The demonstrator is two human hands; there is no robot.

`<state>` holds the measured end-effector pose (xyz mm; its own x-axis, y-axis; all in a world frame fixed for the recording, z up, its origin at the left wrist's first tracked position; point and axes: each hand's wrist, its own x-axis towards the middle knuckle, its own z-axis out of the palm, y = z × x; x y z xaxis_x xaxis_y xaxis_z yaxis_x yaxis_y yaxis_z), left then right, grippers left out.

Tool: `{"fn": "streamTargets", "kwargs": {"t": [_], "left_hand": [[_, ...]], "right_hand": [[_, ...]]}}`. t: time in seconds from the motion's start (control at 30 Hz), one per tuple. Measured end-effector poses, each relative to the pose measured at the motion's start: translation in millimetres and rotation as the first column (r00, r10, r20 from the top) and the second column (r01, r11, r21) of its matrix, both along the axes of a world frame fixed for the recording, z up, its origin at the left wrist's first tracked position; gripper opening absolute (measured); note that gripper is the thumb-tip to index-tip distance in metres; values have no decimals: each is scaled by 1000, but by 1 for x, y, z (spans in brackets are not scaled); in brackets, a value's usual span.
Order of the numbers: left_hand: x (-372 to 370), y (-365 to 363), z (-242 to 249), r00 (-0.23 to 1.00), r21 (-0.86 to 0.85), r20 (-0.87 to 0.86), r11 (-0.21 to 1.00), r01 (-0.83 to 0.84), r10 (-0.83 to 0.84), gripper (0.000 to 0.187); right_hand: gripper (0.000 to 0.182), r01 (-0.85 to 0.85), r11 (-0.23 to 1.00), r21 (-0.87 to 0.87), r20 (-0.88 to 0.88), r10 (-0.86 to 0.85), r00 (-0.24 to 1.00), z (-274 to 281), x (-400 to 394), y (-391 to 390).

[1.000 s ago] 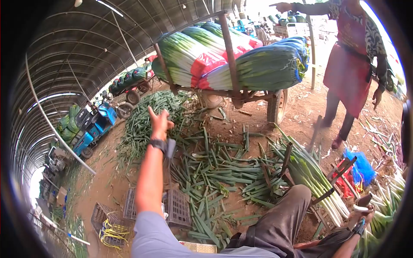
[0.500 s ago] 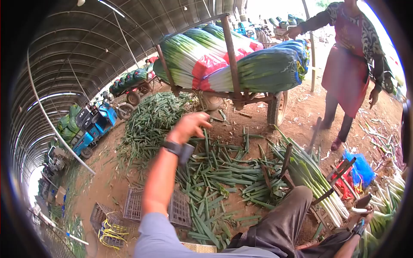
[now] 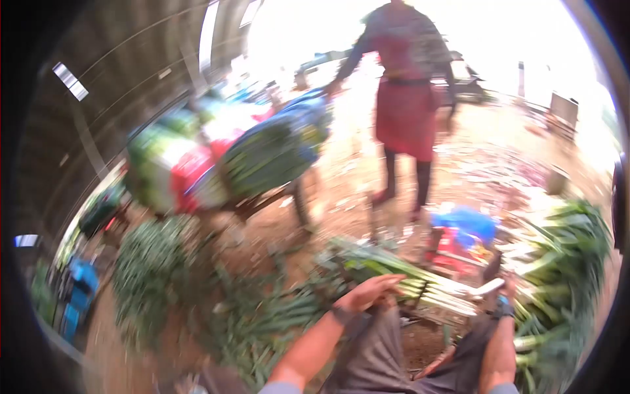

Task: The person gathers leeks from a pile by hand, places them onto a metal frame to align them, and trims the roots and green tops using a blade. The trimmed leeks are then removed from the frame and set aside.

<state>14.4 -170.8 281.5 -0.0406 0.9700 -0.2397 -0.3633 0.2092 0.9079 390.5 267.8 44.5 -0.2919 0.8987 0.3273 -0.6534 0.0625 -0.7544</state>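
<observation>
My left hand (image 3: pixel 372 292) is over my knee, near the leafy side of a bundle of leeks (image 3: pixel 420 289) on a low rack. Its fingers point right, slightly apart, and hold nothing I can see. On the far side of the bundle, my right hand (image 3: pixel 505 289) is closed around a leek, whose white stalk (image 3: pixel 489 287) points left over the bundle's white ends. A loose heap of leeks (image 3: pixel 564 262) lies beside the right hand. Motion blur softens much of the view.
A person in a red apron (image 3: pixel 403 118) stands ahead, one hand at a cart loaded with wrapped leek bundles (image 3: pixel 275 151). Blue and red bags (image 3: pixel 466 226) lie behind the rack. Cut green leaves (image 3: pixel 262 328) cover the ground at left. A blue vehicle (image 3: pixel 80 295) stands far left.
My view has swung right. My left hand has come down from in front of the cart to beside the leek bundle. The right hand still holds the white stalk.
</observation>
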Motion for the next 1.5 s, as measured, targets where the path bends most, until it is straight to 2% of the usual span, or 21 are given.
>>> {"fn": "streamTargets", "kwargs": {"t": [0.07,0.13,0.4,0.43,0.53,0.6,0.63,0.7,0.73,0.77,0.8,0.87,0.93,1.0,1.1,1.17,1.2,1.23,1.27,1.4,1.5], "left_hand": [[-3,5,-7,998,-22,20,998,56,-56,46],[-8,5,-13,991,-5,133,1000,-29,29,43],[-10,-8,-39,956,124,264,979,-162,125,43],[-10,-19,-35,920,116,306,950,-290,244,44],[-65,-59,-42,723,15,350,769,-639,595,44],[-158,-129,-64,489,-33,318,525,-851,812,39],[-169,-160,-33,237,108,181,220,-969,954,41],[-245,-265,16,147,312,-25,147,-939,989,49],[-249,-302,60,95,460,-10,89,-883,995,55],[-230,-310,114,-29,456,107,-74,-887,994,61],[-251,-348,139,49,524,104,-13,-852,993,64],[-192,-305,179,-33,667,90,-85,-740,995,56],[-148,-268,178,382,602,-42,329,-727,923,48],[-115,-210,130,548,421,-62,520,-744,834,49],[-73,-115,49,827,186,1,812,-553,562,49],[-39,-56,30,929,208,37,907,-367,368,49],[-23,-28,23,950,166,69,935,-312,305,46],[-6,-2,22,965,125,60,957,-260,254,45],[11,19,21,978,86,49,974,-209,205,43],[54,73,9,1000,1,-21,1000,-19,19,42],[72,102,5,995,-28,-89,999,37,-40,41]], "right_hand": [[5,-62,899,-433,-216,-37,976,26,-26,-35],[18,-101,769,-631,-291,-114,950,76,-41,-60],[22,-130,740,-660,-305,-106,946,95,-41,-77],[22,-140,727,-672,-311,-106,945,95,-40,-77],[20,-19,743,-669,-230,-183,956,132,-46,-99],[24,-103,713,-693,-292,-147,945,110,-43,-85],[23,-124,723,-680,-309,-130,942,109,-41,-84],[22,-136,723,-678,-240,-43,970,116,-34,-87],[26,-66,837,-543,-109,7,994,100,-28,-78],[32,-32,876,-482,-197,-73,978,53,-25,-50],[33,6,813,-582,-126,-98,987,116,-30,-95],[36,-45,747,-663,-178,-99,979,170,-41,-121],[35,-129,792,-597,-328,-94,940,120,-47,-91],[45,-59,774,-630,-275,-151,950,125,-58,-95],[24,-68,785,-615,-200,-73,977,125,-73,-91],[28,-70,847,-527,-141,-6,990,123,-62,-117],[44,3,894,-447,-100,-53,994,171,-69,-146],[68,-32,944,-327,11,38,999,139,-63,-128],[60,45,945,-324,-36,-60,998,148,-63,-143],[30,319,892,-320,393,-181,901,180,-78,-158],[32,263,934,-244,469,-124,875,201,-84,-180]]}}
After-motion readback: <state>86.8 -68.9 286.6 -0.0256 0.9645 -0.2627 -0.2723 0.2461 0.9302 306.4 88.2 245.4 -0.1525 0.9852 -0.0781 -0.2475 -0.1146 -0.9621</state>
